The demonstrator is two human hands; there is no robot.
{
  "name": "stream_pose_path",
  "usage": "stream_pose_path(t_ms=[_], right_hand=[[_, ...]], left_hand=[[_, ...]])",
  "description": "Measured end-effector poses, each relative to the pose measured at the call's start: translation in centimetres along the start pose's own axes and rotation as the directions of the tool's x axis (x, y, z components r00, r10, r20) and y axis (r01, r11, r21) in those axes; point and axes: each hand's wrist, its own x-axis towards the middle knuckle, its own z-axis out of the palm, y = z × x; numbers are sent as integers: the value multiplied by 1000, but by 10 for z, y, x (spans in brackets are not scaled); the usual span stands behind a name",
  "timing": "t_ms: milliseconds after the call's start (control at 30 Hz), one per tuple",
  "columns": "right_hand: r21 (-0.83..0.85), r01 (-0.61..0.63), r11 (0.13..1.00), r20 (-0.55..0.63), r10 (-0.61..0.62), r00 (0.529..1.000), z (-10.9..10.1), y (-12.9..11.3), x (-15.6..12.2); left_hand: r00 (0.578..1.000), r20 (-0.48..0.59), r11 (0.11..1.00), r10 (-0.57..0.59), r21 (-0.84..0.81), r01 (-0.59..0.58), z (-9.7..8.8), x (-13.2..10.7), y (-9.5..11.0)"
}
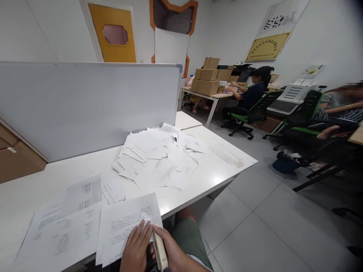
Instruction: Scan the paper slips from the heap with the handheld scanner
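Observation:
My left hand (138,243) lies flat with fingers stretched out on a few printed sheets (124,221) at the table's front edge. Beside it, my right hand (171,247) is wrapped round a cream-coloured stapler (160,253), whose front end meets the sheets' right edge. Whether the stapler's jaws are pressed together I cannot tell. More printed papers (65,236) lie spread to the left of my left hand. Farther back on the table is a large loose heap of white papers (159,156).
A whiteboard panel (93,109) stands along the table's back edge. Brown cardboard boxes (19,160) are at the far left. To the right, two people sit on office chairs, one by a table with stacked boxes (208,77). A blue bin (286,162) stands on the floor.

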Motion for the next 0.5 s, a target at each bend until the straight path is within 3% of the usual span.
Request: stream_pose_path(t_ms=[233,500], right_hand=[[59,46,997,-37,-44,998,-7,10,-8],[-7,65,998,87,-64,994,-16,9,-12]], left_hand=[[996,55,995,-70,68,67,-9,-11,13],[989,112,988,-95,130,80,-5,-24,18]])
